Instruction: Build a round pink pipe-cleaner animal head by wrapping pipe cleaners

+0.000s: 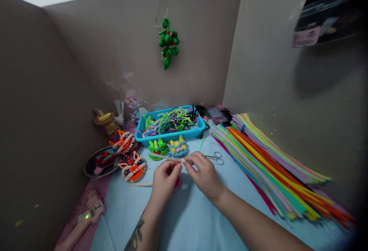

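Note:
My left hand (164,178) and my right hand (204,175) meet over the middle of the table, both closed in a pinch. Between the fingertips runs a pale pipe cleaner (164,156), its free end reaching left. A small cream bit shows where the fingertips come together. Under my left hand, a pinkish-red round thing (178,184) is partly hidden. Scissors (217,158) lie just beyond my right hand, their blades partly covered. Behind the hands sit a green pipe-cleaner animal head (159,149) and a blue one with yellow ears (178,148).
A blue tray (172,135) of pipe-cleaner scraps stands at the back. Orange-and-cream heads (134,170) and a dark bowl (89,168) are left. Bundled pipe cleaners (267,170) cover the right. A pink glue gun (86,220) lies front left. Partitions surround the table.

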Demonstrator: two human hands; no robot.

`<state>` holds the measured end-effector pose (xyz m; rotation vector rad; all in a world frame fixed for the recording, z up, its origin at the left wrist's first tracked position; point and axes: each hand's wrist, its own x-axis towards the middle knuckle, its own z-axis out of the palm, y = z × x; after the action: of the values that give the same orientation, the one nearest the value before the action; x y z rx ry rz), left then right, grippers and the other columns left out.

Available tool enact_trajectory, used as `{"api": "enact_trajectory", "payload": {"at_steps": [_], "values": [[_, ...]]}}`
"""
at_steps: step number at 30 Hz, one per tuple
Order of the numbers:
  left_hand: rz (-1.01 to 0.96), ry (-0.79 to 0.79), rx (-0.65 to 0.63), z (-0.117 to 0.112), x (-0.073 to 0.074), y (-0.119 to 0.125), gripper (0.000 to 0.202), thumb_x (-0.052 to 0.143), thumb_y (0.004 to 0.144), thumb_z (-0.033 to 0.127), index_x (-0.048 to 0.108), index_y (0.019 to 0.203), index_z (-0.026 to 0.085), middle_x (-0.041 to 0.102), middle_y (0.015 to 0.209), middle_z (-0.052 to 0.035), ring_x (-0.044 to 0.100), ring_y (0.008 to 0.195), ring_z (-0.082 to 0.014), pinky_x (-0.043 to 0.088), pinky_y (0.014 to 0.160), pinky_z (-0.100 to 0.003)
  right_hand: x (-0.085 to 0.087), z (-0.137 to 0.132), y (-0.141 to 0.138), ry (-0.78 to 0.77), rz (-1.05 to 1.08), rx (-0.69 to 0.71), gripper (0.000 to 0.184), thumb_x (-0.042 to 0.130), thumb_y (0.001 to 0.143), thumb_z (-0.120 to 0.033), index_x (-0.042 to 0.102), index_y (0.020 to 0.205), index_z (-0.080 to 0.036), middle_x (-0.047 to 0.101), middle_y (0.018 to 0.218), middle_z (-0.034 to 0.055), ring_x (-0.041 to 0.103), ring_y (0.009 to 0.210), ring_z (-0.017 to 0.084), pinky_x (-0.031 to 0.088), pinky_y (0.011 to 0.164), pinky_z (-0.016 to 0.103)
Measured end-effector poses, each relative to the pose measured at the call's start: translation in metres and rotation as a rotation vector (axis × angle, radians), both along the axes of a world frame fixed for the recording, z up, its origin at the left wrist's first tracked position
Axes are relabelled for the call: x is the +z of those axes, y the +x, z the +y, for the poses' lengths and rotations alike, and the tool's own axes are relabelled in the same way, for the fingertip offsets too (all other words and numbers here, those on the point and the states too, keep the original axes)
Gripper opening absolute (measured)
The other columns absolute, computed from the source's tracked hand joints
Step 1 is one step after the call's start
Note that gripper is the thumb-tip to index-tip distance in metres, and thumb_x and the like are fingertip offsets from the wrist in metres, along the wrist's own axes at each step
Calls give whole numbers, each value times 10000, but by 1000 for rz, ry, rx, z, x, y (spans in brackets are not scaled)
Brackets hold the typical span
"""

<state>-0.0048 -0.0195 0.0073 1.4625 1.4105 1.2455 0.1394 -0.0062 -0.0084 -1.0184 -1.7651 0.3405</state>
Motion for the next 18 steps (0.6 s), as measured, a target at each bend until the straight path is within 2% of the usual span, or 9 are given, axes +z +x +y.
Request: {"api": "enact_trajectory", "payload": {"at_steps": [8, 13, 18], "values": [[-82, -15, 42, 1, -3, 0, 275, 632, 742, 381, 681, 713, 112, 695, 684, -57, 625, 655, -164, 483, 626, -257, 3, -5, -1, 186, -180, -97, 144, 520, 876, -177, 662, 879, -199, 651, 826, 62, 567, 784, 186, 416, 738, 330], [-60, 15, 65, 2, -1, -1, 262, 626, 747, 380, 675, 742, 122, 699, 738, -61, 640, 713, -182, 495, 677, -273, 1, -6, -3, 114, -98, -42, 120, 522, 860, -165, 636, 881, -197, 641, 865, 69, 569, 840, 200, 441, 782, 353], [24, 125, 50, 1, -1, -3, 205, 591, 778, 330, 672, 803, 144, 689, 818, -72, 633, 776, -188, 491, 724, -286, 2, -5, 0, 18, 4, 64, 183, 497, 857, -156, 609, 998, -192, 636, 938, 83, 578, 902, 206, 465, 811, 357]]}}
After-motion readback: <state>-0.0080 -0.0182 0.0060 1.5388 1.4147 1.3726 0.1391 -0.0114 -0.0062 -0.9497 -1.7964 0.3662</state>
